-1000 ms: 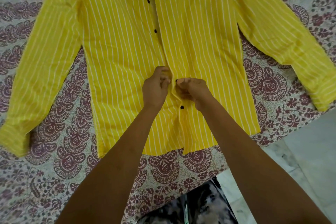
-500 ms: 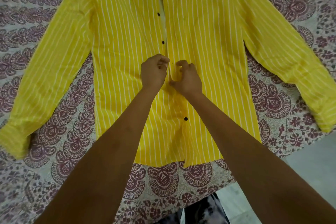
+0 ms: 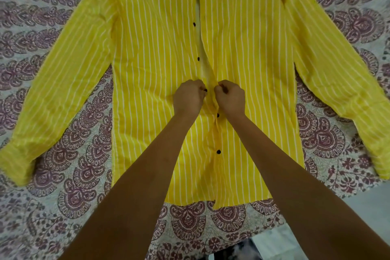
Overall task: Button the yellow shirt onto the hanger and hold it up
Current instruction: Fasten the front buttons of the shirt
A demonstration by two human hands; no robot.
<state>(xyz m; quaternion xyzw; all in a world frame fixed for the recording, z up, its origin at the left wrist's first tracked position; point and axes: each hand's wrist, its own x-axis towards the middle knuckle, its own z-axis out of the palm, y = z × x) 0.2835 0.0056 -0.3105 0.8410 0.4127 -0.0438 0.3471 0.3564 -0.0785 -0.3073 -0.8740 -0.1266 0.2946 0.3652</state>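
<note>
Here: yellow shirt (image 3: 158,69), white-striped woven cloth, black round buttons; left hand (image 3: 188,99) and right hand (image 3: 231,98) fingers pinched closed on its placket edges.

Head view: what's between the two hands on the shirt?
Head view: between the left hand and right hand lies the shirt front opening, with one black button at the left fingertips.
</note>
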